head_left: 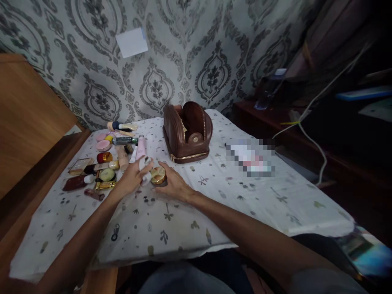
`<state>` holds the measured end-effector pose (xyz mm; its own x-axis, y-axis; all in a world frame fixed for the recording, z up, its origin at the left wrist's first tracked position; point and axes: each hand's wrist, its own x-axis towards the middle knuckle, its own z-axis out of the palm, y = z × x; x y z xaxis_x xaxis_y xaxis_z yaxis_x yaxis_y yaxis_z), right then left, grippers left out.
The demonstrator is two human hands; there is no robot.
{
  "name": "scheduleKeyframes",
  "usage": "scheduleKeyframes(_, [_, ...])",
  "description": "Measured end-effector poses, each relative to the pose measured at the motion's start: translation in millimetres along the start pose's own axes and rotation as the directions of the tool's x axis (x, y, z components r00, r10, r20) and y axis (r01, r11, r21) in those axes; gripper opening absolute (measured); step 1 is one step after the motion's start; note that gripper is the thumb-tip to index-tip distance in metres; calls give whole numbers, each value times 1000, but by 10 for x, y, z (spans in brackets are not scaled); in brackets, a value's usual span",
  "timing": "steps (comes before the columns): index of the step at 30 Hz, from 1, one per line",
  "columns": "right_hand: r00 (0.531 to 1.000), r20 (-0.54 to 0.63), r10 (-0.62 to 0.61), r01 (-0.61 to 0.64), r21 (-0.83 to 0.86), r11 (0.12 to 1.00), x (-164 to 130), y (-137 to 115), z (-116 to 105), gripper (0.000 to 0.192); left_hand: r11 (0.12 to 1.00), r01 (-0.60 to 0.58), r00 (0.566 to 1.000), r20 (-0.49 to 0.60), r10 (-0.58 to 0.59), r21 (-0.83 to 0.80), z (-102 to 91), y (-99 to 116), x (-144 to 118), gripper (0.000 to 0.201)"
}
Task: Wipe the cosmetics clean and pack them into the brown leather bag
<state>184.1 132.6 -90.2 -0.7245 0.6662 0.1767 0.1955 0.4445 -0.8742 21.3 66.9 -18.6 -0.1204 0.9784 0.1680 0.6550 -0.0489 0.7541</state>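
Head view: left hand (131,178) grip around white bottle (144,163), right hand (173,184) grip on gold compact (158,175).

I can read no words or numbers anywhere: the note (132,42) on the far wall looks blank, and the tubes and jars (104,161) at my left are too small.

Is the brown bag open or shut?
Open. The brown bag stands upright on the cloth with its top parted, dark inside showing between the two halves. Contents: cannot tell.
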Motion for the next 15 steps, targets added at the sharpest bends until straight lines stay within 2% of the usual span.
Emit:
scheduleKeyframes(3, [999, 39, -7, 6, 10, 1000, 12, 24, -33, 110, 996, -9, 976, -215, 27, 84, -88, -72, 18, 36])
scheduleKeyframes(4, [999, 51, -10, 9, 10, 1000, 11, 23, -51, 109, 995, -24, 967, -249, 49, 100, -87, -64, 5, 37])
scheduleKeyframes(6, [997, 67, -35, 35, 9, 999, 2, 13, -94, 105, 987, -85, 961, -249, 117, 135, -22, -21, -51, 43])
scheduleKeyframes(7, [996, 67, -57, 56, 16, 998, -5, 9, -115, 100, 977, -137, 959, -225, 171, 161, 37, 2, -89, 46])
scheduleKeyframes(9, [991, 68, -119, 116, 48, 992, -16, 19, -147, 81, 929, -271, 947, -100, 304, 250, 185, 26, -169, 52])
scheduleKeyframes(12, [975, 63, -213, 205, 113, 972, -3, 103, -146, 51, 776, -458, 885, 137, 445, 435, 395, -4, -251, 64])
scheduleKeyframes(13, [972, 55, -230, 221, 131, 966, 9, 142, -133, 46, 717, -489, 866, 178, 468, 497, 443, -22, -262, 68])
scheduleKeyframes(15, [971, 45, -234, 224, 158, 962, 35, 213, -104, 45, 627, -497, 849, 185, 496, 600, 494, -48, -266, 71])
